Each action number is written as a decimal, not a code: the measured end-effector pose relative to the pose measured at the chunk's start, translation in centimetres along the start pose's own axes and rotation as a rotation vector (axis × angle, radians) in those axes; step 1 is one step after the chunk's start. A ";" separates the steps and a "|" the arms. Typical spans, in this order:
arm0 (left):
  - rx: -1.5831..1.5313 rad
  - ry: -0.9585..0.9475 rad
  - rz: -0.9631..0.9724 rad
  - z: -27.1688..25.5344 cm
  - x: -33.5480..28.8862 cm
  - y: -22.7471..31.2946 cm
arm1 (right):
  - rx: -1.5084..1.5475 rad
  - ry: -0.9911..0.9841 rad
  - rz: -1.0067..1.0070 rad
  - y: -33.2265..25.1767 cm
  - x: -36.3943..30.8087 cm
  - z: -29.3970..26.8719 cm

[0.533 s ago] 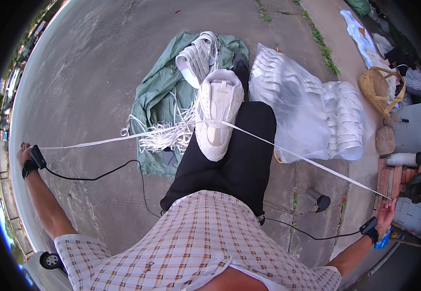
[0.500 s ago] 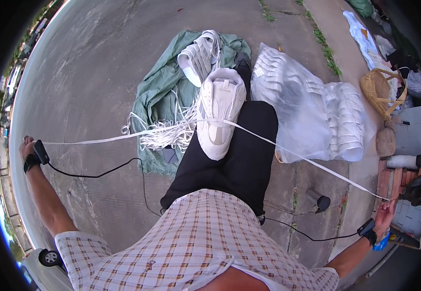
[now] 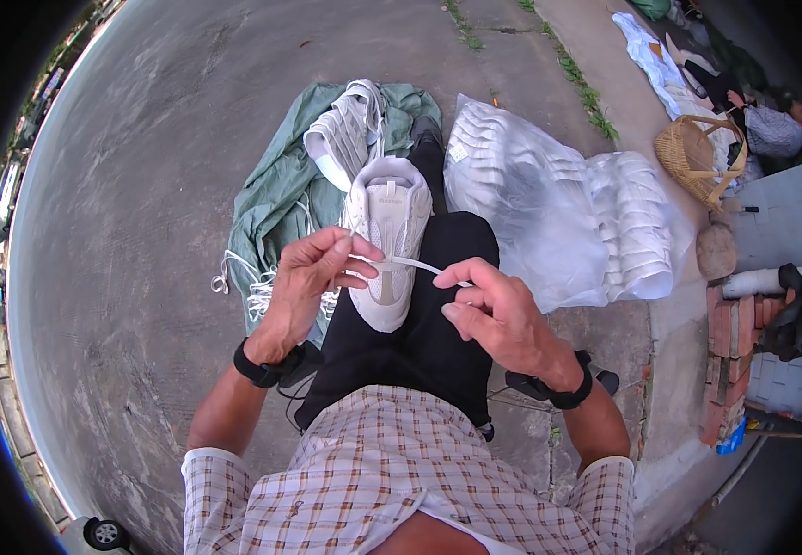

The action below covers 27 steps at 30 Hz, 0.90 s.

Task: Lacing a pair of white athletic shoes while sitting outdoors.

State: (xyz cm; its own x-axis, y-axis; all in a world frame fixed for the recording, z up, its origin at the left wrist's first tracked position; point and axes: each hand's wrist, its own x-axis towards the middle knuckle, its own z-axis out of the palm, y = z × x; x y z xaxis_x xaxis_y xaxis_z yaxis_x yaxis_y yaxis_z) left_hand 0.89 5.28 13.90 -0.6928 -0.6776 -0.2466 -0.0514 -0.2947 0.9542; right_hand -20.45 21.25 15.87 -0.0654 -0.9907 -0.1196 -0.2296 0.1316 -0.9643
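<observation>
A white sneaker [image 3: 390, 231] rests sole-down on my black-trousered leg [image 3: 419, 333], toe toward me. A white shoelace [image 3: 410, 264] crosses its front. My left hand [image 3: 313, 273] pinches the lace at the shoe's left side. My right hand [image 3: 493, 310] pinches the lace's other end just right of the shoe. Both hands are close to the shoe, wrists banded in black.
A green cloth [image 3: 276, 194] on the concrete holds a pile of loose white laces [image 3: 253, 291] and a stack of white shoe parts [image 3: 345, 139]. Clear plastic bags of white shoes [image 3: 558, 213] lie to the right. A wicker basket [image 3: 697, 157] and bricks [image 3: 724, 361] stand far right.
Both arms were spread wide, stretching the lace taut to left and right. Now both hands have come in to the shoe and hold the lace close to it.
</observation>
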 end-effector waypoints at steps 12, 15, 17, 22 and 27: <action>-0.041 -0.165 0.086 4.6 0.8 -4.2 | 0.015 0.318 -0.024 3.5 4.0 2.7; -0.062 -0.181 0.026 4.6 0.9 -4.1 | 0.327 0.376 0.032 4.1 3.8 3.4; 0.007 -0.192 0.048 4.8 1.0 -4.0 | 0.502 0.443 0.054 4.0 3.5 4.4; 0.157 -0.242 0.057 4.3 1.6 -3.9 | 0.311 0.581 -0.089 2.7 3.2 4.6; 0.279 -0.308 -0.022 4.3 1.5 -3.1 | 0.383 0.498 -0.014 3.1 3.1 4.2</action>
State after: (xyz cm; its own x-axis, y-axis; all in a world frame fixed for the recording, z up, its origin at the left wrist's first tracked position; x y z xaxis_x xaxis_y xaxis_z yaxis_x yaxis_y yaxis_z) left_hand -3.03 8.09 11.28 -0.8702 -0.4270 -0.2458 -0.2321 -0.0847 0.9690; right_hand -17.27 18.45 11.50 -0.5306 -0.8446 -0.0708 0.1242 0.0052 -0.9922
